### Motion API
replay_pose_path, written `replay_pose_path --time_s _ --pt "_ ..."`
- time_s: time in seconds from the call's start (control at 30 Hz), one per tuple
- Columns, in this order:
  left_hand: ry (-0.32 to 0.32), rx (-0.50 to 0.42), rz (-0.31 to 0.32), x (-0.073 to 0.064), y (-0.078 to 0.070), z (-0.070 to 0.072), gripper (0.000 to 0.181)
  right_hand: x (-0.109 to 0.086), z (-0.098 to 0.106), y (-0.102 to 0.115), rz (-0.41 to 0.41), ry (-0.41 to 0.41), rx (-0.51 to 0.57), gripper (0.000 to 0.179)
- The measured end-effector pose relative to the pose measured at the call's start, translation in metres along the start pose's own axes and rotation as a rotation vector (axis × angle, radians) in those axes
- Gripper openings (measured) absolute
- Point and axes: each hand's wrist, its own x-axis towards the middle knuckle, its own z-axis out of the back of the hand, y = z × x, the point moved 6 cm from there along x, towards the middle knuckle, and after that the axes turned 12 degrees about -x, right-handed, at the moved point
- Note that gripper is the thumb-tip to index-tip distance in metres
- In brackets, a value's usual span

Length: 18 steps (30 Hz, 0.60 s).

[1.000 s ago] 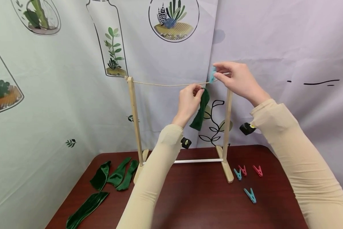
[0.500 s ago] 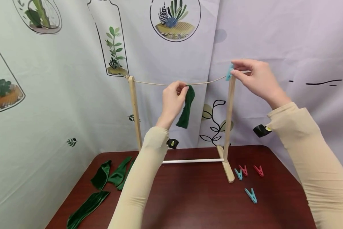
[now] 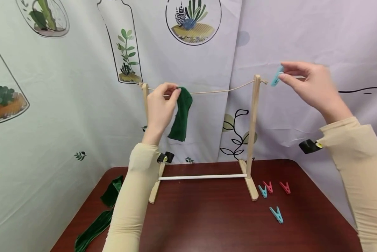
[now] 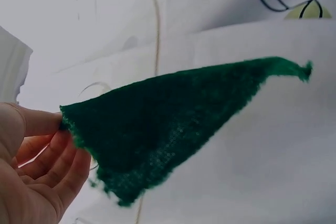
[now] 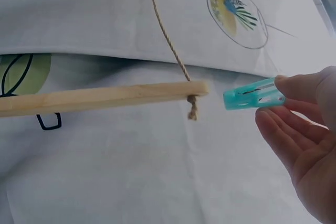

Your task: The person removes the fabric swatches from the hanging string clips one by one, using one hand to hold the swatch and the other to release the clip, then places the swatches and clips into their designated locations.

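My left hand (image 3: 161,106) pinches one corner of a dark green velvet cloth strip (image 3: 181,117) between thumb and fingertips. The strip hangs down in front of the string line (image 3: 212,92), toward its left end. In the left wrist view the green strip (image 4: 163,124) spreads across the string, its lower edge frayed. Right of the rack's right post (image 3: 254,122), my right hand (image 3: 314,84) holds a light blue clothespin (image 3: 276,76). Seen from the right wrist, the clothespin (image 5: 253,94) lies between thumb and fingers, a small gap from the post's knotted tip (image 5: 197,88).
On the dark red table (image 3: 204,217) stands the wooden rack, with a white crossbar (image 3: 202,177) low down. Two blue clothespins (image 3: 276,214) and two red clothespins (image 3: 284,188) lie at right. More green strips (image 3: 95,227) lie at left, partly behind my left sleeve.
My left hand has slid left along the string with the green strip. My right hand has moved right with the blue clothespin, from the string to beyond the right post.
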Motion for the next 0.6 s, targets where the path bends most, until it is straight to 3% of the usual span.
replay_pose_path --time_s 0.33,0.6 --pt "-0.043 0.055 0.004 -0.008 -0.008 0.060 0.019 -0.017 0.018 -0.014 -0.054 0.013 0.009 0.042" --pt "-0.013 0.150 0.013 -0.027 -0.011 0.094 0.021 -0.031 0.022 -0.022 -0.040 -0.009 -0.051 0.040"
